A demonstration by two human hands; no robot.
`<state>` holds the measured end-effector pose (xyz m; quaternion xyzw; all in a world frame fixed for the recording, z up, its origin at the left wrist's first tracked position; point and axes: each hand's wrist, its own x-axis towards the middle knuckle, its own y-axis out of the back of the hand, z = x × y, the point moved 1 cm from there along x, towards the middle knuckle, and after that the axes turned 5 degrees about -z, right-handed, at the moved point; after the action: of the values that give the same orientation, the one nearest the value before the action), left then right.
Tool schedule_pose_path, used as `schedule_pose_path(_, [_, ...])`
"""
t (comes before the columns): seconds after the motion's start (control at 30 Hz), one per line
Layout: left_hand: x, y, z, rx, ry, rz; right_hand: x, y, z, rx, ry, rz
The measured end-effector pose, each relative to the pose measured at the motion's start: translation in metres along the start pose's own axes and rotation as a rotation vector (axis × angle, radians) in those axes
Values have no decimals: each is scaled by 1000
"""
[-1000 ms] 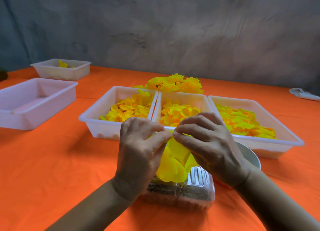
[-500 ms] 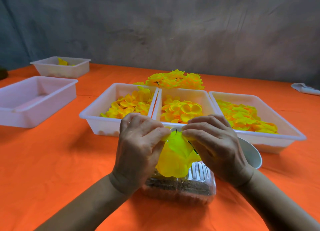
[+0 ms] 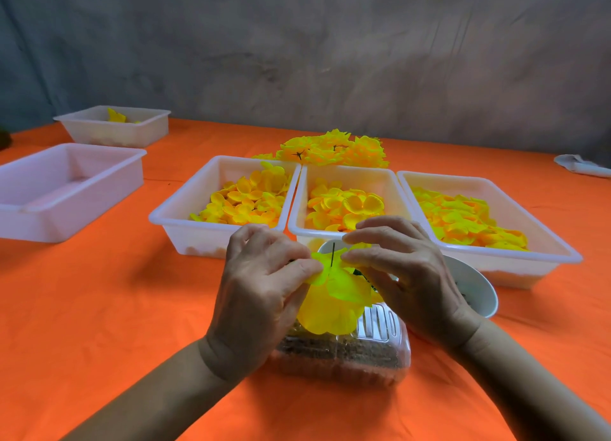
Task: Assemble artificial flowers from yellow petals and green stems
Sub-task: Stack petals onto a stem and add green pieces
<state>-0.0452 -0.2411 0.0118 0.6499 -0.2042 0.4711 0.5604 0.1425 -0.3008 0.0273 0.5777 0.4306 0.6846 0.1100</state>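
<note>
Between my hands hangs a flower of stacked yellow petals (image 3: 330, 303), with a thin dark green stem (image 3: 332, 254) poking up through its top. My left hand (image 3: 261, 292) pinches the top petal's left edge. My right hand (image 3: 401, 275) pinches the petal on its right side. Three white trays hold loose yellow petals: a left tray (image 3: 185, 220), a middle tray (image 3: 390, 179) and a right tray (image 3: 549, 242). Finished yellow flowers (image 3: 334, 149) lie piled behind them.
A clear plastic box (image 3: 344, 354) with dark contents sits under my hands. A white bowl (image 3: 479, 292) stands behind my right hand. Two more white trays, one large (image 3: 69, 192) and one far (image 3: 112, 128), stand at the left. A white cloth (image 3: 582, 164) lies far right.
My hands have drawn slightly apart and slid the top petal down, so more of the stem tip shows above it.
</note>
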Motion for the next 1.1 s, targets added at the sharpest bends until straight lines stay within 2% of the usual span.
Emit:
schedule_pose_path(0.53, [-12, -4, -2, -31, -2, -80, -5, -1, -5, -98, 61, -116])
schedule_pose_path(0.8, [-15, -6, -2, 28, -104, -115, -5, -5, -7, -84, 38, -184])
schedule_pose_path(0.93, [-14, -7, -5, -13, -88, -126, -2, -3, -7, -101, 37, -195])
schedule_pose_path(1.1, [-12, -1, -8, -208, 23, -257, -6, -5, -6, -73, 18, -198])
